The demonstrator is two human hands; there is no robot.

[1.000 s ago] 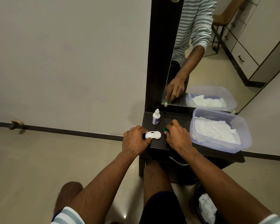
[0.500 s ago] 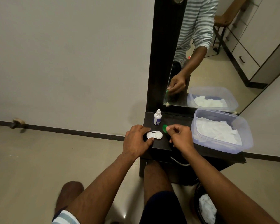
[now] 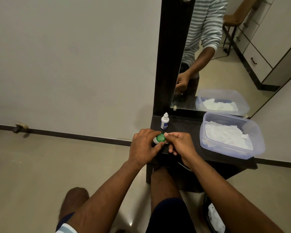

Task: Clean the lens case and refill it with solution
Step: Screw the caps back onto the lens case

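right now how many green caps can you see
1. The green cap is between the left hand and right hand, over the white case. Another may be hidden under the hands.

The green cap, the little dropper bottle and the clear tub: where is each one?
green cap [image 3: 161, 138], head view, on its round top face.
dropper bottle [image 3: 164, 122], head view, on its white body.
clear tub [image 3: 234, 153], head view, on its near wall.
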